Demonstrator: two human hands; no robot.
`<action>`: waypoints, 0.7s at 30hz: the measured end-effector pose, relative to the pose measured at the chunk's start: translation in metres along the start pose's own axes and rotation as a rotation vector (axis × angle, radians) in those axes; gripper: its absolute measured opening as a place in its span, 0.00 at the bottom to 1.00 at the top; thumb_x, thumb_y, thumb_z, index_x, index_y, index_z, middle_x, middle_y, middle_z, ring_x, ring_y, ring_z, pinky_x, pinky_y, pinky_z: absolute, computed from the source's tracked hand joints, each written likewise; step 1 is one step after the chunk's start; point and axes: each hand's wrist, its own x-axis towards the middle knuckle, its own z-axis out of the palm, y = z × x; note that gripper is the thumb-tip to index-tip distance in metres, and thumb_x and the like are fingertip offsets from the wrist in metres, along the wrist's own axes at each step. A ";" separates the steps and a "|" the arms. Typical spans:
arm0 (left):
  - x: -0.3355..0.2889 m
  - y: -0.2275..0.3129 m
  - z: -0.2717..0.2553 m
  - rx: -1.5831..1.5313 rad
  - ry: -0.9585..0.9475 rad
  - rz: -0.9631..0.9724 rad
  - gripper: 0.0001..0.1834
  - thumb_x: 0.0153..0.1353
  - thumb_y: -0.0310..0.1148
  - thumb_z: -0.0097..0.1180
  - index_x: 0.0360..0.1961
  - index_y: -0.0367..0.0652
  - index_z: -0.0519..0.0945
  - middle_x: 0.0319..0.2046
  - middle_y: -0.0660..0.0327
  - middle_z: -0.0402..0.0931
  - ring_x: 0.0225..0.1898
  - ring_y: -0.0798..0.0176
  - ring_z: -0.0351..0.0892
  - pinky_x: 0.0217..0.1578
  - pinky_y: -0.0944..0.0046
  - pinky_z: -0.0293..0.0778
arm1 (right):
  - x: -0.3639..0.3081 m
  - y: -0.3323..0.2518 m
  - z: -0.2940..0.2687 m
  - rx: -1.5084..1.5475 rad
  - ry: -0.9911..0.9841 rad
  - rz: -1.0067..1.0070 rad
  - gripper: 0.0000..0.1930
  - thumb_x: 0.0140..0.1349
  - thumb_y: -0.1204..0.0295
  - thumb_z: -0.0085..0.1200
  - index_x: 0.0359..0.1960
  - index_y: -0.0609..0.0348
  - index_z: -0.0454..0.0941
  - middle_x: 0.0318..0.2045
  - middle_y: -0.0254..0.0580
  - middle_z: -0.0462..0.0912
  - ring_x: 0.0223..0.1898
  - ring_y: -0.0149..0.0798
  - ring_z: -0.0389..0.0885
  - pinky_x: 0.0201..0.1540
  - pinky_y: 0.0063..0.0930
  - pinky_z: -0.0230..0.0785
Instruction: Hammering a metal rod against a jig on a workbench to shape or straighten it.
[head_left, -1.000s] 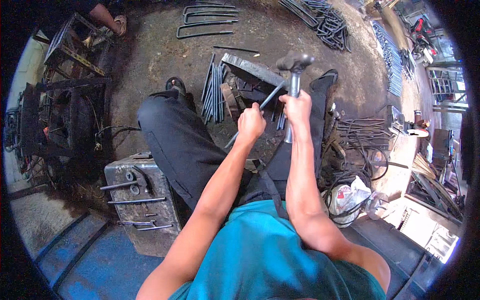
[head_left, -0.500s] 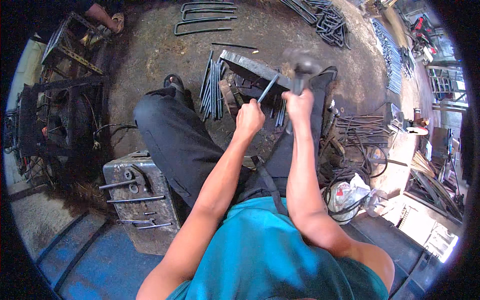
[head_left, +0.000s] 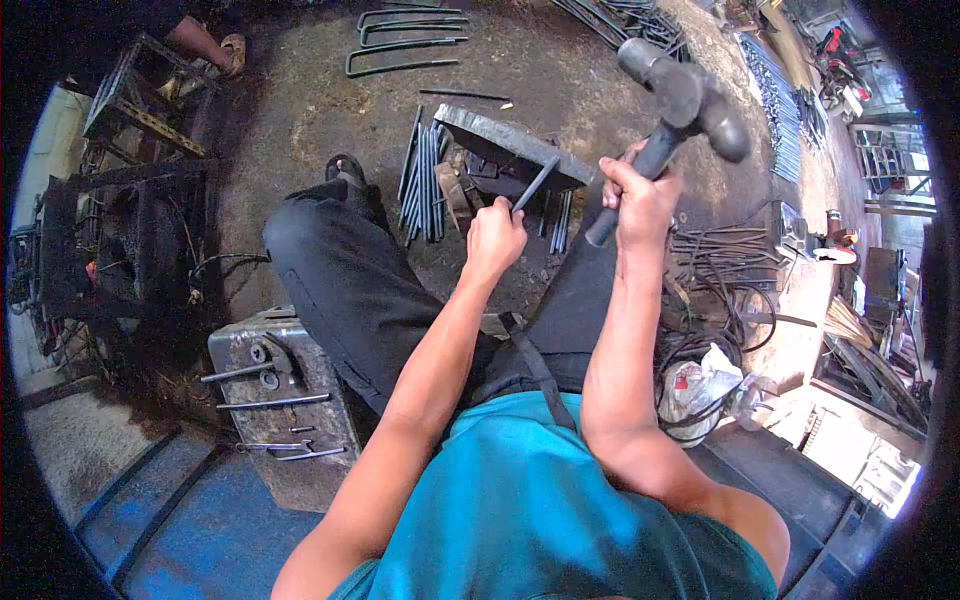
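My left hand (head_left: 494,236) is closed around a short dark metal rod (head_left: 537,184). The rod slants up to the right, and its far end lies over the right part of a thick steel plate (head_left: 515,141) standing between my legs. My right hand (head_left: 643,196) grips the handle of a ball-peen hammer (head_left: 684,97), which is raised to the right of the plate, apart from the rod. Left of the plate a bundle of straight metal rods (head_left: 425,185) leans together. A few more rods (head_left: 561,222) stand below the plate's right side.
Several bent U-shaped rods (head_left: 405,42) lie on the floor ahead, with a pile of bent rods (head_left: 650,25) farther right. A metal box (head_left: 290,400) with tools on it stands by my left leg. Cables (head_left: 745,310) and a white bag (head_left: 700,390) lie to my right.
The hammer has risen up and to the right with my right hand, away from the plate. My left hand and the rod have barely shifted.
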 end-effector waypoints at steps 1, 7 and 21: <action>0.001 -0.002 0.002 0.002 0.002 0.002 0.15 0.60 0.36 0.55 0.37 0.32 0.78 0.30 0.36 0.78 0.37 0.33 0.78 0.41 0.42 0.73 | 0.002 0.009 -0.001 -0.009 -0.002 -0.031 0.12 0.48 0.87 0.57 0.29 0.59 0.68 0.17 0.32 0.69 0.11 0.28 0.66 0.14 0.23 0.57; 0.002 -0.008 0.010 -0.005 0.005 0.014 0.15 0.61 0.35 0.55 0.35 0.30 0.75 0.31 0.34 0.78 0.39 0.32 0.78 0.42 0.40 0.72 | 0.001 0.119 -0.025 -0.844 0.093 0.222 0.11 0.40 0.76 0.62 0.24 0.67 0.75 0.21 0.46 0.80 0.26 0.43 0.80 0.35 0.41 0.70; 0.014 -0.026 0.026 -0.202 0.007 -0.004 0.15 0.57 0.37 0.60 0.34 0.32 0.78 0.20 0.51 0.80 0.23 0.55 0.83 0.31 0.55 0.75 | -0.009 -0.018 -0.001 0.002 0.052 0.016 0.13 0.49 0.85 0.59 0.30 0.58 0.68 0.20 0.31 0.69 0.13 0.26 0.66 0.15 0.20 0.58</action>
